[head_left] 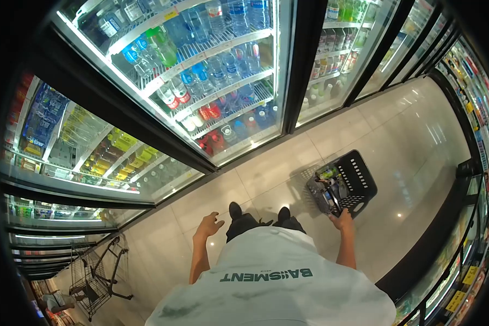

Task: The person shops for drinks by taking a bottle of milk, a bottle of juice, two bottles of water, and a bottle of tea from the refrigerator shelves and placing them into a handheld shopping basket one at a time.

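My right hand point(342, 219) is closed on the near edge of a black plastic shopping basket point(367, 187), which is out to my right above the floor tiles. Inside the basket lie several packaged goods point(331, 187), too small to name. My left hand point(209, 224) hangs at my left side, its fingers loosely apart and nothing in it. Ahead of both hands stands a lit glass-door drinks fridge point(280, 81) with bottles on its shelves.
More drinks fridges point(92, 146) line the left and far right. A shopping cart point(92, 280) stands at the lower left. Along the right side curves a low display case point(445, 255) with a dark base and yellow price tags. Tiled floor point(418, 136) runs between them.
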